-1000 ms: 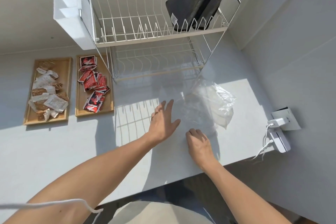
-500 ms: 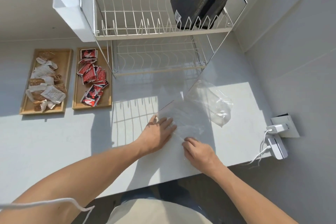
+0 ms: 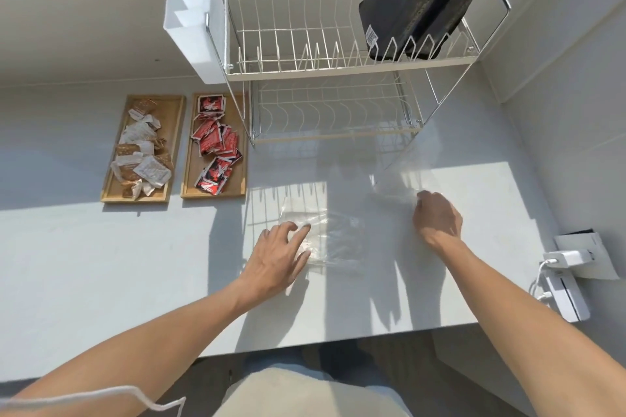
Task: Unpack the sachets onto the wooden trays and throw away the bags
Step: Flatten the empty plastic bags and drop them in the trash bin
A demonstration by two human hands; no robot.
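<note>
Two wooden trays lie at the far left of the white counter. The left tray (image 3: 171, 118) holds white and brown sachets (image 3: 142, 152); the right tray (image 3: 238, 176) holds red sachets (image 3: 216, 145). A flat clear bag (image 3: 333, 234) lies on the counter in front of me, and my left hand (image 3: 277, 257) rests on its left part with fingers spread. My right hand (image 3: 438, 217) is further right, its fingers curled on the edge of a second, crumpled clear bag (image 3: 396, 189) by the rack's front right leg.
A two-tier wire dish rack (image 3: 338, 68) stands behind the bags, with a black pouch (image 3: 423, 0) on its upper tier and a white caddy (image 3: 189, 20) on its left side. A white charger and cable (image 3: 569, 261) sit at the right. The counter's front edge (image 3: 338, 338) is close to me.
My hands have moved apart. The left hand slid the flat bag to the left. The right hand went right and back to the crumpled bag.
</note>
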